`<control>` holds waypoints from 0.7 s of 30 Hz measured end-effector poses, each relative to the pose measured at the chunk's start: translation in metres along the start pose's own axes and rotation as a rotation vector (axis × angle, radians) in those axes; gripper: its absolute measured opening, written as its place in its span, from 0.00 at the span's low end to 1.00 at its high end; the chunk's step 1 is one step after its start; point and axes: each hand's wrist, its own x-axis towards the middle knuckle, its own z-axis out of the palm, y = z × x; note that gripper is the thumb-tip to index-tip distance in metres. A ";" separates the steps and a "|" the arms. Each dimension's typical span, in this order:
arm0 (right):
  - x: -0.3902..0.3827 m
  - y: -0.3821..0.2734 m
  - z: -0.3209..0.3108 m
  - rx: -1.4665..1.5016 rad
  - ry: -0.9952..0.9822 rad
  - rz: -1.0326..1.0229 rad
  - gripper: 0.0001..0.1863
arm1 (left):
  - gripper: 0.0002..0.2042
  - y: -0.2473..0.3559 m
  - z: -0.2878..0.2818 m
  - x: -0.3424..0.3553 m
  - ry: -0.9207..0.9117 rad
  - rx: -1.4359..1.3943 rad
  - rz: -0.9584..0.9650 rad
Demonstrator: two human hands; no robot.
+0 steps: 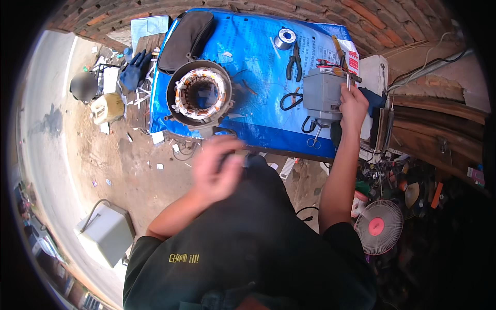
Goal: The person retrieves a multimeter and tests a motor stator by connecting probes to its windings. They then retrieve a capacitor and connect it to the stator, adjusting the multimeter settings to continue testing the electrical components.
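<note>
My right hand (354, 106) is closed at the right side of the table, its fingers around a slim metal tool (349, 80) whose kind I cannot make out. It rests beside a grey metal box (323, 92) with black cable loops. Over my lap, in front of the table edge, my left hand (219, 168) is smeared by motion, with its fingers partly curled. Beyond it stands a round motor stator (182, 107) in a metal housing, its ring of windings tied in white. Small scissors (314, 142) lie below the grey box.
Blue sheeting (258, 103) covers the table. On it are a dark zip pouch (187, 41), a solder wire spool (285, 38), black-handled pliers (294, 64) and a yellow-handled screwdriver (337, 43). A fan (380, 227) stands lower right; a blue glove (135, 70) lies left.
</note>
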 end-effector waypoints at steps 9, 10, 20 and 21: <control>-0.082 -0.033 -0.098 0.303 -0.036 -0.065 0.13 | 0.13 -0.114 0.176 -0.008 -0.480 0.578 -0.435; -0.091 -0.030 -0.109 0.304 -0.037 -0.083 0.13 | 0.12 -0.118 0.180 -0.006 -0.480 0.576 -0.426; -0.128 -0.010 -0.146 0.276 -0.159 -0.026 0.12 | 0.11 -0.135 0.185 0.089 -0.412 0.732 -0.325; -0.128 -0.006 -0.143 0.242 -0.180 -0.012 0.12 | 0.12 -0.136 0.183 0.096 -0.401 0.746 -0.308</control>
